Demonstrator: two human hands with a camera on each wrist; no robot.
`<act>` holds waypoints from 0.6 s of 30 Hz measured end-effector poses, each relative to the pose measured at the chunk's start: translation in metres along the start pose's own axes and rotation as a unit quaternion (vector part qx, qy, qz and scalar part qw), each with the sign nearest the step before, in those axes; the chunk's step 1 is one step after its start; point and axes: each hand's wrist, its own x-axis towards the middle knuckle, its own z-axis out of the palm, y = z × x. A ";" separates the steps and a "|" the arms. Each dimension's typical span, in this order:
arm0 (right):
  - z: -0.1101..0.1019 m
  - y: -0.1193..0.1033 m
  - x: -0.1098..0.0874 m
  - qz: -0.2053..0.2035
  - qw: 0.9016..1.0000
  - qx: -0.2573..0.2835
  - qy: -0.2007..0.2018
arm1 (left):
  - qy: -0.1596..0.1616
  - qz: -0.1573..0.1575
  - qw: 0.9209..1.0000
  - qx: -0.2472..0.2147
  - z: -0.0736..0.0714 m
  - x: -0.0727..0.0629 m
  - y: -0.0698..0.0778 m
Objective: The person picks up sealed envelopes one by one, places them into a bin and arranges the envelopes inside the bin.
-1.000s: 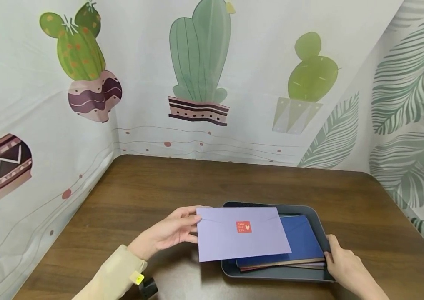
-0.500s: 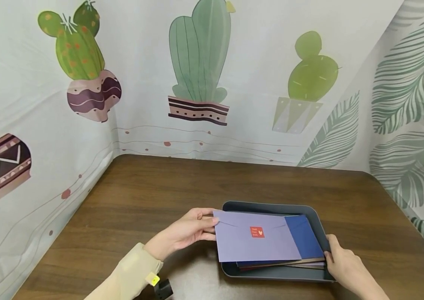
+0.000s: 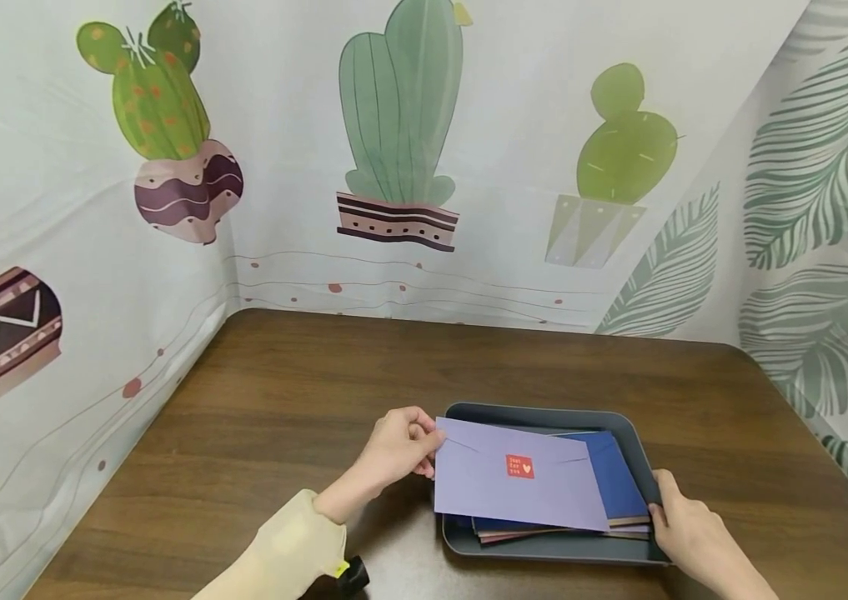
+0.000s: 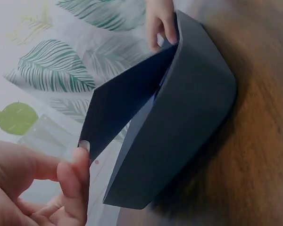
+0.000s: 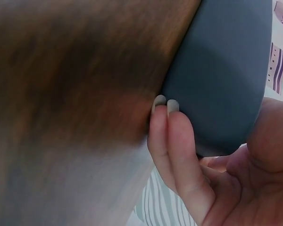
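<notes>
In the head view my left hand (image 3: 398, 446) pinches the left edge of a lavender envelope (image 3: 484, 479) that bears a red heart sticker (image 3: 519, 467). Seen from the left wrist, the pinched end of this envelope (image 4: 115, 101) is raised above the rim, while its far end slopes down into a dark grey tray (image 3: 544, 552). Beneath it lie a blue envelope (image 3: 622, 483) and several others, mostly covered. My right hand (image 3: 697, 525) grips the tray's right wall; from the right wrist, its fingers (image 5: 179, 141) press the outside of the tray (image 5: 221, 70).
Under the tray is a brown wooden table (image 3: 303, 367). A white cloth with printed cacti and leaves (image 3: 273, 167) hangs behind the table and along both sides. A small black device (image 3: 353, 575) sits at my left wrist.
My left hand has moved right with the lavender envelope, bringing it further over the tray, its right end now lower. The right hand and the tray have stayed in place.
</notes>
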 end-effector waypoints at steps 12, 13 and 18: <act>0.001 0.000 0.000 -0.004 1.000 0.002 0.005 | 0.003 0.006 0.999 0.047 0.018 0.006 0.004; 0.001 0.000 0.000 -0.004 1.000 0.002 0.005 | 0.003 0.005 0.999 0.046 0.019 0.006 0.005; 0.000 0.001 0.001 0.001 1.000 0.001 -0.003 | 0.000 0.003 0.998 0.071 0.024 0.007 0.006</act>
